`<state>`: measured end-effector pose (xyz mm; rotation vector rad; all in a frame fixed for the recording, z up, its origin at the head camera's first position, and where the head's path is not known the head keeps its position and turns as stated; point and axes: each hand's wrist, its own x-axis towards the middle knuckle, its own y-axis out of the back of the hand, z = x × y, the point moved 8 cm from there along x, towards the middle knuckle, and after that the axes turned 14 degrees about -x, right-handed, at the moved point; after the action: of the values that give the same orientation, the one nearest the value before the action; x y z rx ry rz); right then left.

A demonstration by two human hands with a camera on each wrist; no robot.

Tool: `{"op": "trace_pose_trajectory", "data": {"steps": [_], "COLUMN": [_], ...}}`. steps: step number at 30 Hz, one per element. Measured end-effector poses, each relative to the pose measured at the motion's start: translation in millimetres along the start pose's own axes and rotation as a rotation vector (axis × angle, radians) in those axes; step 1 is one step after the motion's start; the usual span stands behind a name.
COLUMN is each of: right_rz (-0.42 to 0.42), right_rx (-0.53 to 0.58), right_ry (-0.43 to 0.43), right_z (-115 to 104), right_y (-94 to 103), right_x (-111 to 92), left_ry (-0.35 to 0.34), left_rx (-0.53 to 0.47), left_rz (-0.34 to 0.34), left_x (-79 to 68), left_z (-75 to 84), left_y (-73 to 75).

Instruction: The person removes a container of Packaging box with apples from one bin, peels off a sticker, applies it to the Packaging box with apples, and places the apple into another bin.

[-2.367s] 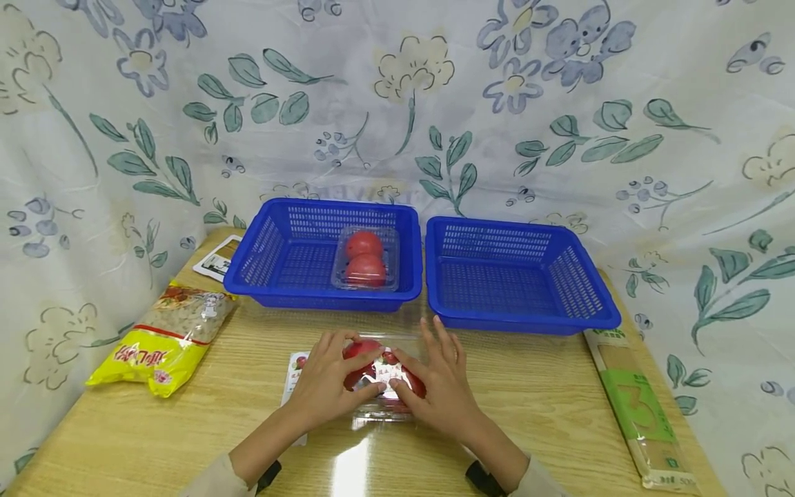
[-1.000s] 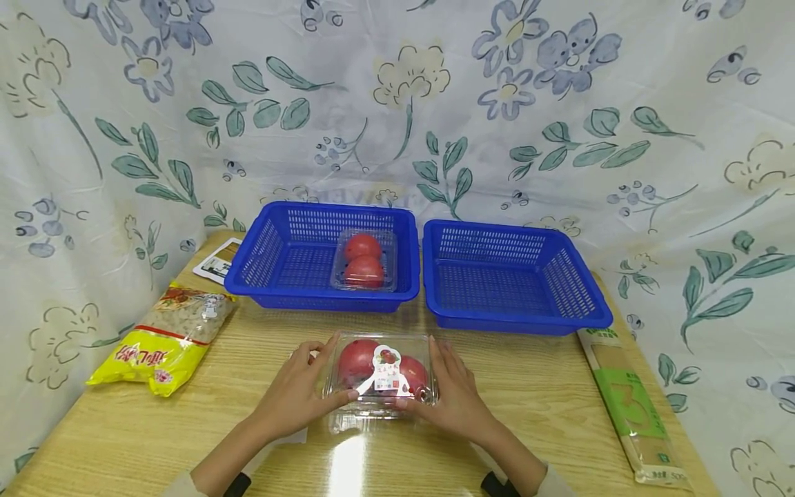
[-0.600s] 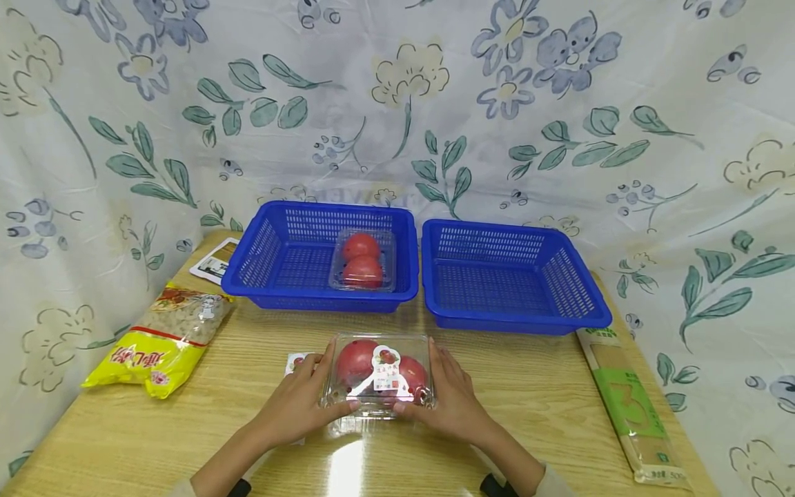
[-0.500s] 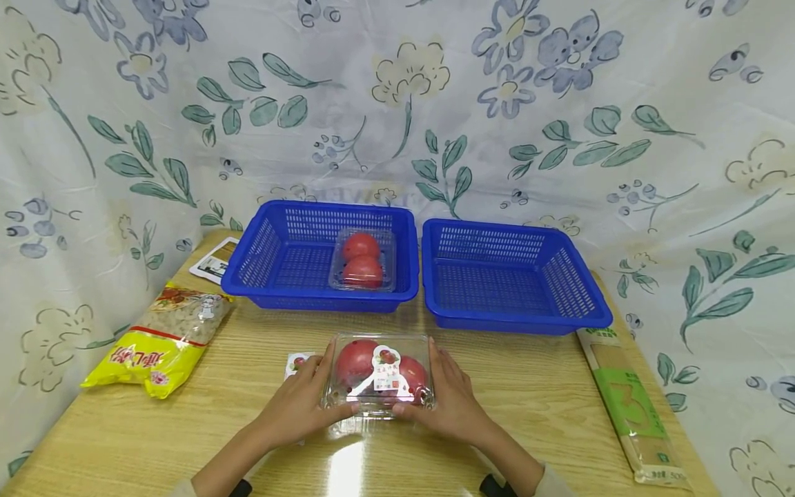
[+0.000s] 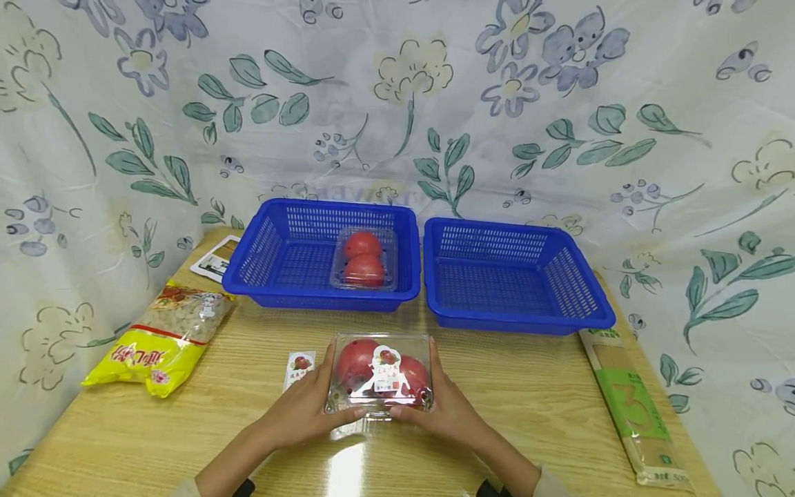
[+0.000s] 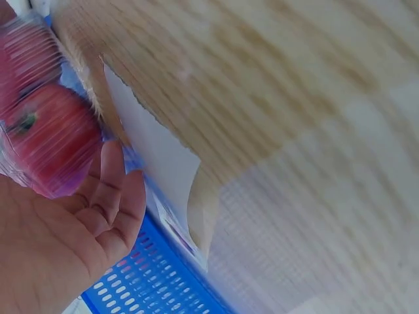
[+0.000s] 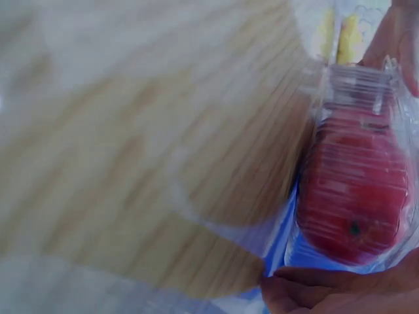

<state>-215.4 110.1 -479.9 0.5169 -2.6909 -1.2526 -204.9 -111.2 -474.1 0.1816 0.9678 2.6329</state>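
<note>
Both hands hold a clear plastic box of tomatoes (image 5: 357, 364) at the front middle of the table. A white label with a tomato picture (image 5: 386, 373) is on its lid. My left hand (image 5: 302, 408) grips the left end, thumb along the near edge and fingers along the side. Mirroring it, my right hand (image 5: 448, 411) grips the right end. The left wrist view shows a tomato (image 6: 55, 134) through the plastic beside the curled fingers. In the right wrist view, a tomato (image 7: 353, 190) shows through the ribbed box wall. A label sheet (image 5: 299, 366) lies left of the box.
Two blue baskets stand behind: the left basket (image 5: 279, 293) holds another tomato box (image 5: 364, 261), the right basket (image 5: 522, 322) is bare inside. A yellow food bag (image 5: 158, 338) lies left, near a white-edged packet (image 5: 214, 259). A green-banded noodle pack (image 5: 633, 407) lies right.
At first both hands pressed on the label atop the lid. They have since moved apart to grip the box's two ends. Lately the box has tilted a little and the label sheet shows more.
</note>
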Motion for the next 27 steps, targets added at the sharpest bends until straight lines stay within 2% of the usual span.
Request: {"op": "trace_pose_trajectory", "data": {"steps": [8,18,27], "right_rz": [0.055,0.071,0.055], "right_rx": [0.069,0.151,0.321], "right_ry": [-0.023,-0.112,-0.119], "right_z": [-4.1,-1.5,-3.4], "right_y": [-0.7,2.4,7.0], "right_x": [-2.3,-3.3,-5.2], "left_ry": [0.025,0.006,0.018], "left_rx": [-0.086,-0.136,-0.142], "left_rz": [-0.053,-0.062,-0.055], "left_x": [-1.0,-3.6,-4.2], "left_z": [1.7,13.1,20.0], "left_y": [-1.0,1.9,4.0]}}
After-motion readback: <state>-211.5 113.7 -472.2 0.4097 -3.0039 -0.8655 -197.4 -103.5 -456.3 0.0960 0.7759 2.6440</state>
